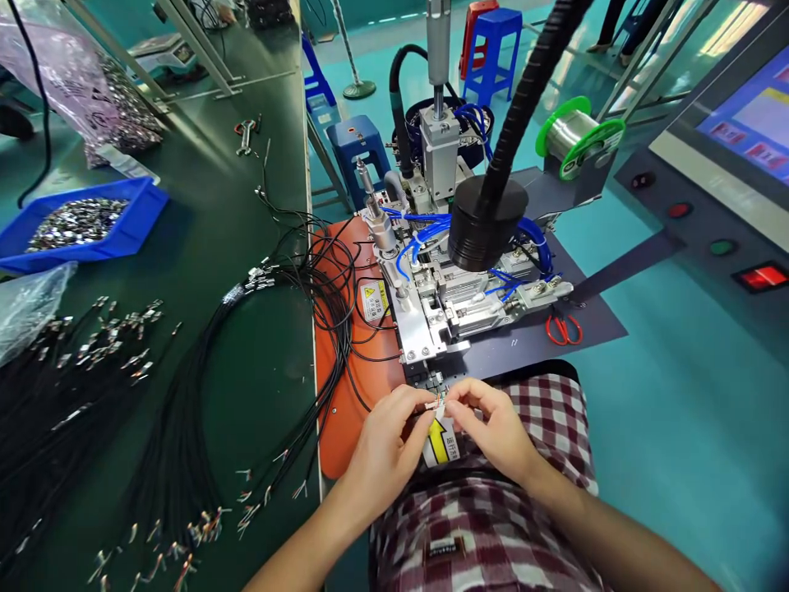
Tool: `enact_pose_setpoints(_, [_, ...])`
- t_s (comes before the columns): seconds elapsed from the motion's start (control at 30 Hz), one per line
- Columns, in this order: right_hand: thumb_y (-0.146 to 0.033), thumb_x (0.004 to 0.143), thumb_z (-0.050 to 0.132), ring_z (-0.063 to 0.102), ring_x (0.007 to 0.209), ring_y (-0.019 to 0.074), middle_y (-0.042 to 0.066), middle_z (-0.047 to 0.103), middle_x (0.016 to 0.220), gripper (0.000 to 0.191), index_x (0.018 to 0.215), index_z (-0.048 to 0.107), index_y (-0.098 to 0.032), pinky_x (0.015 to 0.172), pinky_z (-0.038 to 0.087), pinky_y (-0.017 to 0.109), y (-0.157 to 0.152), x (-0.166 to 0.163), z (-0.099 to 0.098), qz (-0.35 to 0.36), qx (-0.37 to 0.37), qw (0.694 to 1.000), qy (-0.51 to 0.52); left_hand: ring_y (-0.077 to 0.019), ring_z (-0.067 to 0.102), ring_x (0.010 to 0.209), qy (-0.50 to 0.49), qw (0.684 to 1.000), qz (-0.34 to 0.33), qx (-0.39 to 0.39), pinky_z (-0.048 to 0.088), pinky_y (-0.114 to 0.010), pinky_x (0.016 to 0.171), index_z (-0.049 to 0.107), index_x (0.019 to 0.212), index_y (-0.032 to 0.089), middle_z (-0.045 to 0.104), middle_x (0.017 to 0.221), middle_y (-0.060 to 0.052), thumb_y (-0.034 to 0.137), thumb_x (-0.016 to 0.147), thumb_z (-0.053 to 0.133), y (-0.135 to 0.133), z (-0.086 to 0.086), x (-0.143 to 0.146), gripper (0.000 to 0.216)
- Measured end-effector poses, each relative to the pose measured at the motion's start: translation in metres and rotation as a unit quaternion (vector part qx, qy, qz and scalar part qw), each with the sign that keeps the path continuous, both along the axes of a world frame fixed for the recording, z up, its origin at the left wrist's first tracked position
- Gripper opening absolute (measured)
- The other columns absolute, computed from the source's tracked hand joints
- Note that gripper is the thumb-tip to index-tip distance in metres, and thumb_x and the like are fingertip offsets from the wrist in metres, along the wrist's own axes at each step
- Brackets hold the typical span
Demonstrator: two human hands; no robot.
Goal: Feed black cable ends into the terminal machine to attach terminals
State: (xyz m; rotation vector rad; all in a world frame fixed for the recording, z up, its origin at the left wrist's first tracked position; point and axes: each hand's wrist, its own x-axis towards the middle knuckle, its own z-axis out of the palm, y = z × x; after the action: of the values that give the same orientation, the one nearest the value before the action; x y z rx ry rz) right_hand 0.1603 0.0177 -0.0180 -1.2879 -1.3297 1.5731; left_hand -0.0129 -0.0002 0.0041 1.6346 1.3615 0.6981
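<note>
My left hand [385,448] and my right hand [493,427] meet in front of me, just below the front edge of a soldering machine [431,296]. Both pinch a small metal connector with thin coloured wire ends [436,403] between thumbs and forefingers. A black cable [345,362] runs from the left hand back across the orange machine base [336,427]. A yellow arrow label [439,441] shows under my fingers. My checked lap lies beneath the hands.
The green bench [246,247] at left carries bundles of black cables [185,427] with stripped ends, loose metal connectors [104,333] and a blue bin of metal parts [80,226]. Red scissors [563,329], a solder spool [576,136], a black extraction hose [486,222] and a control panel [721,214] sit at right.
</note>
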Motion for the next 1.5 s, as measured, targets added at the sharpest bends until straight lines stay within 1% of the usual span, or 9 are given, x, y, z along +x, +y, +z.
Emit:
enact_pose_setpoints(0.23, [-0.031,0.087,0.057,0.051,0.061,0.0119,-0.001,0.056,0.071,0.016,0.078,0.058,-0.018,0.059,0.043,0.024,-0.001,0.003,-0.004,0.000,-0.006,1.000,0.006,-0.0159,0.057,0.080,-0.013,1.000,0.000,0.014,0.045,-0.025,0.068,0.062,0.092,0.020,0.060,0.088,-0.004,0.025,0.091,0.051,0.005,-0.003,0.001,0.013])
enact_pose_setpoints(0.33, [-0.032,0.088,0.056,0.051,0.060,0.0114,0.000,0.057,0.073,0.016,0.081,0.058,-0.018,0.059,0.043,0.024,-0.001,0.005,-0.007,0.004,-0.009,0.999,0.033,-0.0147,0.056,0.076,-0.030,0.999,0.019,0.009,0.043,-0.025,0.065,0.061,0.084,0.019,0.059,0.083,-0.003,0.024,0.090,0.052,0.003,-0.006,0.002,0.012])
enact_pose_setpoints(0.6, [-0.030,0.089,0.055,0.053,0.067,0.0130,0.001,0.058,0.082,0.012,0.092,0.061,-0.020,0.060,0.044,0.025,0.000,0.005,-0.008,-0.001,0.041,0.999,0.015,-0.0113,0.050,0.064,-0.031,0.997,0.072,-0.015,0.039,-0.022,0.055,0.058,0.074,0.018,0.053,0.073,0.000,0.024,0.088,0.056,-0.003,-0.010,0.004,0.015])
enact_pose_setpoints(0.8, [-0.030,0.092,0.051,0.051,0.059,0.0103,0.000,0.056,0.075,0.015,0.089,0.061,-0.019,0.058,0.043,0.024,0.002,0.001,-0.008,-0.017,0.024,0.998,0.052,-0.0120,0.055,0.066,-0.078,0.993,0.067,-0.064,0.044,-0.021,0.056,0.064,0.086,0.019,0.059,0.080,-0.002,0.027,0.090,0.052,-0.004,-0.010,0.002,0.015])
enact_pose_setpoints(0.9, [-0.030,0.091,0.053,0.050,0.058,0.0098,-0.001,0.056,0.074,0.014,0.089,0.061,-0.019,0.057,0.042,0.024,0.004,0.001,-0.010,-0.027,0.005,0.998,0.064,-0.0114,0.055,0.060,-0.123,0.984,0.084,-0.097,0.046,-0.021,0.056,0.065,0.092,0.019,0.058,0.072,-0.001,0.030,0.091,0.049,-0.004,-0.009,0.002,0.019])
enact_pose_setpoints(1.07, [-0.030,0.088,0.058,0.051,0.060,0.0111,0.000,0.057,0.075,0.012,0.089,0.061,-0.019,0.057,0.042,0.024,0.001,-0.001,-0.011,-0.030,0.004,0.998,0.055,-0.0070,0.042,0.046,-0.163,0.971,0.103,-0.140,0.037,-0.018,0.044,0.062,0.093,0.017,0.048,0.060,0.003,0.033,0.092,0.048,-0.002,-0.010,0.001,0.022])
enact_pose_setpoints(1.17, [-0.031,0.086,0.061,0.052,0.063,0.0122,0.000,0.057,0.075,0.013,0.089,0.061,-0.019,0.057,0.043,0.024,-0.001,-0.003,-0.012,-0.025,-0.002,0.998,0.059,-0.0064,0.038,0.047,-0.161,0.970,0.105,-0.149,0.033,-0.016,0.042,0.061,0.091,0.017,0.044,0.060,0.004,0.034,0.092,0.047,-0.001,-0.008,0.001,0.022])
enact_pose_setpoints(1.37, [-0.030,0.084,0.063,0.050,0.061,0.0115,-0.001,0.057,0.071,0.013,0.083,0.062,-0.017,0.056,0.042,0.024,0.003,-0.007,-0.006,-0.012,-0.010,0.997,0.076,-0.0077,0.043,0.054,-0.129,0.980,0.085,-0.125,0.039,-0.016,0.049,0.061,0.090,0.018,0.045,0.061,0.004,0.035,0.093,0.045,0.000,-0.004,0.000,0.023])
enact_pose_setpoints(1.5, [-0.028,0.082,0.065,0.049,0.058,0.0101,-0.001,0.057,0.069,0.012,0.078,0.062,-0.017,0.054,0.040,0.024,0.007,-0.009,-0.002,0.003,-0.021,0.996,0.089,-0.0078,0.045,0.053,-0.128,0.981,0.079,-0.122,0.040,-0.017,0.049,0.060,0.089,0.018,0.046,0.061,0.004,0.035,0.093,0.045,-0.001,-0.003,0.000,0.023])
